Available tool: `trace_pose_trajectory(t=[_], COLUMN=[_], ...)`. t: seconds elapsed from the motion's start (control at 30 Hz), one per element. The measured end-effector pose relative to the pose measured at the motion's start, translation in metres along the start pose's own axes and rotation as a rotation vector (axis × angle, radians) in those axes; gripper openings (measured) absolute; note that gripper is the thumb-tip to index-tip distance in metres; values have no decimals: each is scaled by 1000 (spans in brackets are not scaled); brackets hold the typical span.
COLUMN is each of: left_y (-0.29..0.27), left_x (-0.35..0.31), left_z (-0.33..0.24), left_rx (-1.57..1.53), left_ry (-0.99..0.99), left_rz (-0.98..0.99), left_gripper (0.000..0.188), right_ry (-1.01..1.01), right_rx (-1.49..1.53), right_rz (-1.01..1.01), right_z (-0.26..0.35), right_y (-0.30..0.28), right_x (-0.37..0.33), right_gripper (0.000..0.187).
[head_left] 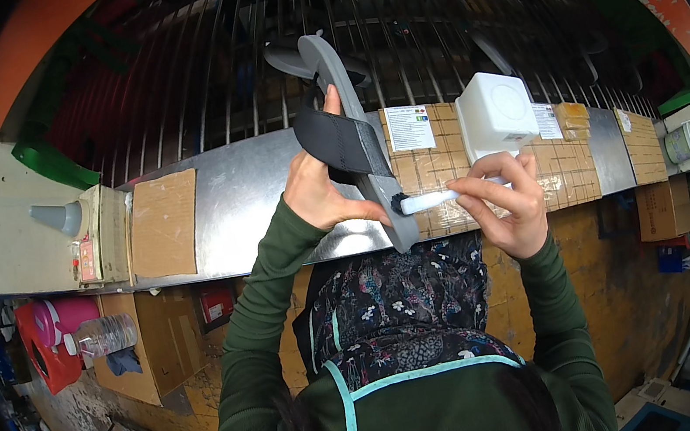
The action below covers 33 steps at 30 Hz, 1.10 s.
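A slide sandal [340,139] with a grey sole and a wide black strap stands tilted over the near edge of the metal bench. My left hand [313,192] is closed on it, its fingers through the strap and its thumb on the sole. Pinched in my right hand [507,206] is a small brush [431,201] with a white handle. Its dark bristles touch the sole's edge near the lower end. Beyond the held sandal, another grey and black sandal [285,58] lies on the metal rollers, partly hidden.
A white plastic container [496,110] stands on cardboard [436,174] right of centre. Another cardboard piece [164,223] lies on the left of the bench [222,189]. The roller conveyor [197,104] runs behind. A tub [683,141] sits far right; a clear bottle [106,335] is below left.
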<state>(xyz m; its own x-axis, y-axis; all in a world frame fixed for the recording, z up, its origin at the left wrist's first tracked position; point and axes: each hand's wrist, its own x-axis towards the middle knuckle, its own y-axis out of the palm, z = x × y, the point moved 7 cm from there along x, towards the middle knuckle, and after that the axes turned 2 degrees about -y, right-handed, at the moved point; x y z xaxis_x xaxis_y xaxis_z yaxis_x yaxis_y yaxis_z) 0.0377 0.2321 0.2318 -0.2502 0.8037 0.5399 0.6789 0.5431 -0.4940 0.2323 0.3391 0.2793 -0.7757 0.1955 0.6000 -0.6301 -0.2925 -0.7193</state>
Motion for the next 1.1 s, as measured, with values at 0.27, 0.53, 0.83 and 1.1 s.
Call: trace_pose_trajectory(t=[0.27, 0.53, 0.83, 1.1], left_y=[-3, -4, -2, 6], left_x=[-2, -4, -5, -8], left_z=[11, 22, 36, 39], left_rx=[-149, -301, -516, -889], left_ry=[-147, -255, -318, -451], left_rz=[-7, -56, -120, -173], left_gripper=[156, 153, 138, 131], right_ry=[-18, -21, -48, -91], right_rx=[0, 3, 5, -19], right_rz=[-14, -35, -73, -127], right_z=[4, 7, 12, 18], right_y=[-2, -6, -11, -18], right_x=[0, 1, 8, 20], right_gripper=[23, 23, 24, 23])
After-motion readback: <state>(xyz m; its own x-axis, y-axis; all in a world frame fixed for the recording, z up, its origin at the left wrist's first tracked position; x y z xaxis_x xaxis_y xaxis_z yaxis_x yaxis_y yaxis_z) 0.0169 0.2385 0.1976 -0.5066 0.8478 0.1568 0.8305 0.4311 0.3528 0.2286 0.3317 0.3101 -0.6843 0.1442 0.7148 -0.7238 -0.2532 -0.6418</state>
